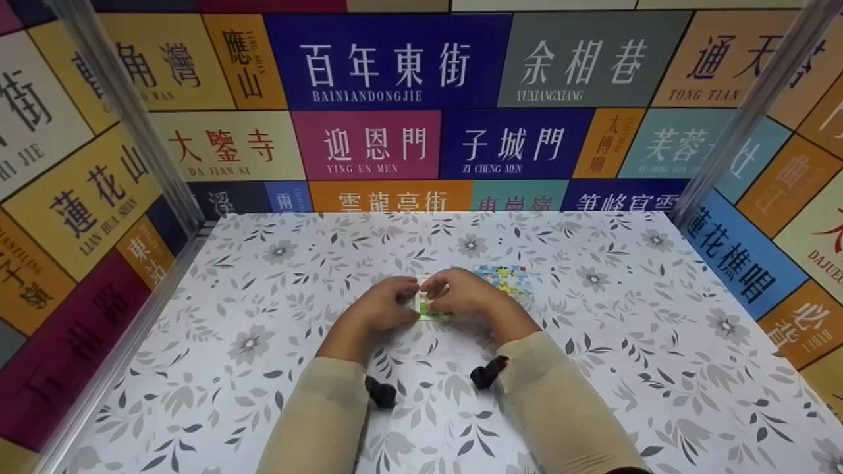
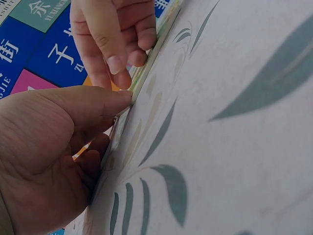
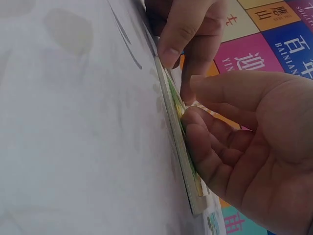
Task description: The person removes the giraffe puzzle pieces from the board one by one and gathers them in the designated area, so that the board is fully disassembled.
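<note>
A thin puzzle board (image 1: pixel 433 315) with a green lower part and a pale border lies flat on the table, largely covered by both hands. My left hand (image 1: pixel 388 303) grips its left edge; in the left wrist view the thumb presses the near corner. Over the board is my right hand (image 1: pixel 464 293), its fingers loosely bent. In the right wrist view those fingertips (image 3: pixel 193 117) touch the board's face, with the thumb apart from them. No piece can be made out between them. A blue and yellow jigsaw picture (image 1: pixel 507 276) lies beyond the right hand, partly hidden by it.
A white cloth (image 1: pixel 276 316) with grey flowers and leaves covers the table. Panels with large characters (image 1: pixel 388 62) stand behind and on both sides. Clear corner posts (image 1: pixel 132 99) rise at the back. Small black devices (image 1: pixel 487 373) sit at both wrists.
</note>
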`<state>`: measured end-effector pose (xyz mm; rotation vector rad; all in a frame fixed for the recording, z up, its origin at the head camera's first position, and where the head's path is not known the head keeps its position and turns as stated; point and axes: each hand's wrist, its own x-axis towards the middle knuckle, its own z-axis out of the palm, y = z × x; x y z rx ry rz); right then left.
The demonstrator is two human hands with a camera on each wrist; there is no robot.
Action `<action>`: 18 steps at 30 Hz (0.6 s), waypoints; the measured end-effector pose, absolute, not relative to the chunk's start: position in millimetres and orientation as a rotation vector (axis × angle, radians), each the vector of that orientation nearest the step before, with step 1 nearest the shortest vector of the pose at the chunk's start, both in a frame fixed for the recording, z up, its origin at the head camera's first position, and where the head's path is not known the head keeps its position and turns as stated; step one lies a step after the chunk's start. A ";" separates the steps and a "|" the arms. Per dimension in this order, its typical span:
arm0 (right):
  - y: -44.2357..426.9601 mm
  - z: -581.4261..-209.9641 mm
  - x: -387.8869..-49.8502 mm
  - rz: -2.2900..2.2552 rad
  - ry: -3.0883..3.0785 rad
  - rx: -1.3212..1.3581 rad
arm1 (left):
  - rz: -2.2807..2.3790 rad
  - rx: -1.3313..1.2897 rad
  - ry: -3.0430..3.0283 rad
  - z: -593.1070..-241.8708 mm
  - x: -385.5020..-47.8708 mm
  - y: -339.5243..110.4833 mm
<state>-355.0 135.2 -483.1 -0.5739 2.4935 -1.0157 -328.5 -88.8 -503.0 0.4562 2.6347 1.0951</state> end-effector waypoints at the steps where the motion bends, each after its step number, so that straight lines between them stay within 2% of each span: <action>1: 134.9 -483.6 -355.0 -1.018 2.485 -0.561 | 1.100 0.455 2.632 -503.0 -328.3 -88.9; 18: 131.6 -486.1 -351.7 -0.947 2.530 -0.443 | 1.122 0.366 2.608 -502.6 -327.7 -86.9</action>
